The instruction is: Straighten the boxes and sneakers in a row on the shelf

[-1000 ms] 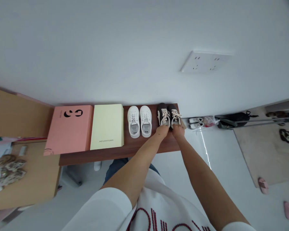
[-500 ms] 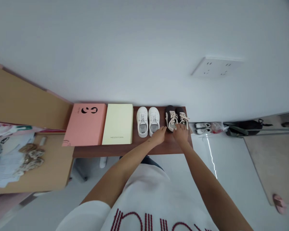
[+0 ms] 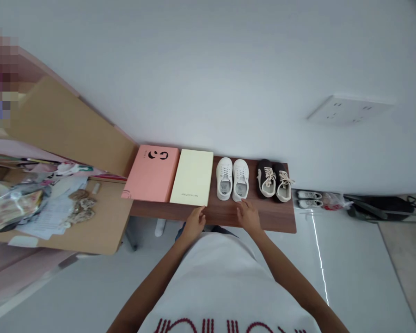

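White sneakers (image 3: 241, 171) near the right hand (image 3: 249, 216)

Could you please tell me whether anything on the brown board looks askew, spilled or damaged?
Only a small thing: on the rightmost dark shoe, the pale laces stick out past its right side, so it looks a little untidy. The white shoes stand neatly side by side; I see no spill or damage.

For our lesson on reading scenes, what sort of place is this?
Probably a lived-in room, perhaps a bedroom or dormitory: it has a cluttered desk, white shoes on a brown wooden surface, and a socket plate.
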`<state>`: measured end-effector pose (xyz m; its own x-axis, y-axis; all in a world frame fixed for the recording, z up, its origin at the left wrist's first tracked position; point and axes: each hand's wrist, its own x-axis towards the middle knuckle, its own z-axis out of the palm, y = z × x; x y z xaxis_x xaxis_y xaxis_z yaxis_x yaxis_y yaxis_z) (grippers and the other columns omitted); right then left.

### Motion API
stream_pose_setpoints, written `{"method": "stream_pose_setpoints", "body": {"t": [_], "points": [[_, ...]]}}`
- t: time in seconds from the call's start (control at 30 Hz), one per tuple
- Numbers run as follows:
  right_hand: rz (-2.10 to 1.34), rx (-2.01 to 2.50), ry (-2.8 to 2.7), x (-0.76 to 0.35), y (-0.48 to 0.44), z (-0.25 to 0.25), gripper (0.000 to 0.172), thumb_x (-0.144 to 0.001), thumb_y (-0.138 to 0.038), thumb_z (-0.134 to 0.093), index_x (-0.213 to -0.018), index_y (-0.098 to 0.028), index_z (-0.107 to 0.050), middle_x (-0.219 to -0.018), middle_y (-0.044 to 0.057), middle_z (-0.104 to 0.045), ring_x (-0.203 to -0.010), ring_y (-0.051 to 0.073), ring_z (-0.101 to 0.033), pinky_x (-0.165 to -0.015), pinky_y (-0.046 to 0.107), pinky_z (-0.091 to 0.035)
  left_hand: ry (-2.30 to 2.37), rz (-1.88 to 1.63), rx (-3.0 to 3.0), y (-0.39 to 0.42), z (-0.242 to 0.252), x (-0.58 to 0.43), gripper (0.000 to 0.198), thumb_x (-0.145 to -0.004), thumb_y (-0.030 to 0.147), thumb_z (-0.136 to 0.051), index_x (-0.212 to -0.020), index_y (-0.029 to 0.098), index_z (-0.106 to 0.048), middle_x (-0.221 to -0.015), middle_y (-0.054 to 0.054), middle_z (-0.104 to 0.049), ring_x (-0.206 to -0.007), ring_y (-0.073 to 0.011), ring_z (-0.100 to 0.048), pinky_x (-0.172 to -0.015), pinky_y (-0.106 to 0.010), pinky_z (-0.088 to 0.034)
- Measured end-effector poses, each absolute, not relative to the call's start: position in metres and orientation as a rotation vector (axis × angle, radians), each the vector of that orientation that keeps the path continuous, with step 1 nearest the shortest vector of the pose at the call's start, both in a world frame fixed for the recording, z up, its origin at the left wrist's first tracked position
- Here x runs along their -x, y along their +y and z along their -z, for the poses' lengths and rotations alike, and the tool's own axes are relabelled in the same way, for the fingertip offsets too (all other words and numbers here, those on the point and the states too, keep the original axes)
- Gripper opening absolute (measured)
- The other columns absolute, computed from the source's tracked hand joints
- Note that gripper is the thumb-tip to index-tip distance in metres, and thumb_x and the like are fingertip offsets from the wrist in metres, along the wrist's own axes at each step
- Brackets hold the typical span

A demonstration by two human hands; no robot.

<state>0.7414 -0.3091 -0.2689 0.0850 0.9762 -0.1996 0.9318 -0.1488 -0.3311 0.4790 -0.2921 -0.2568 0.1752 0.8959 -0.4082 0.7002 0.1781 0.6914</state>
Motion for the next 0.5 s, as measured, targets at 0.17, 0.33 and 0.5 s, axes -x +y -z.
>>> {"method": "stream_pose_setpoints", "body": {"t": [0.17,0.33,0.5], "points": [[-0.736,2.405,-1.909,-0.734,-0.284,0.271,0.041,-0.1,-0.023,-0.047,-0.139,-0.022,-0.056,-0.146,0.014,-0.055,-0.121,0.024,-0.063,-0.094,0.031,-0.051,1.595,-0.291,-1.598,-0.286,0.26,-0.469,0.045,-0.093,0.014,-0.046,-0.134,0.022,-0.061,-0.133,-0.01,-0.067,-0.117,-0.0203,-0.068,-0.105,-0.039,-0.055],[-0.966,2.568,-1.89,-0.736,-0.251,0.277,0.04,-0.101,-0.02,-0.046,-0.141,-0.023,-0.053,-0.138,0.015,-0.061,-0.114,0.025,-0.068,-0.093,0.034,-0.051,1.262,-0.198,-1.88,-0.247,0.275,-0.552,0.056,-0.093,0.013,-0.047,-0.149,0.017,-0.046,-0.153,-0.015,-0.05,-0.136,-0.0237,-0.054,-0.113,-0.04,-0.047],[-1.062,2.622,-1.864,-0.738,-0.24,0.286,0.035,-0.103,-0.016,-0.039,-0.132,-0.023,-0.057,-0.133,0.014,-0.064,-0.112,0.025,-0.068,-0.092,0.035,-0.05,1.428,0.193,-1.896,-0.214,0.283,-0.604,0.051,-0.097,0.014,-0.043,-0.148,0.02,-0.045,-0.152,-0.017,-0.05,-0.12,-0.0297,-0.066,-0.101,-0.042,-0.052]]}}
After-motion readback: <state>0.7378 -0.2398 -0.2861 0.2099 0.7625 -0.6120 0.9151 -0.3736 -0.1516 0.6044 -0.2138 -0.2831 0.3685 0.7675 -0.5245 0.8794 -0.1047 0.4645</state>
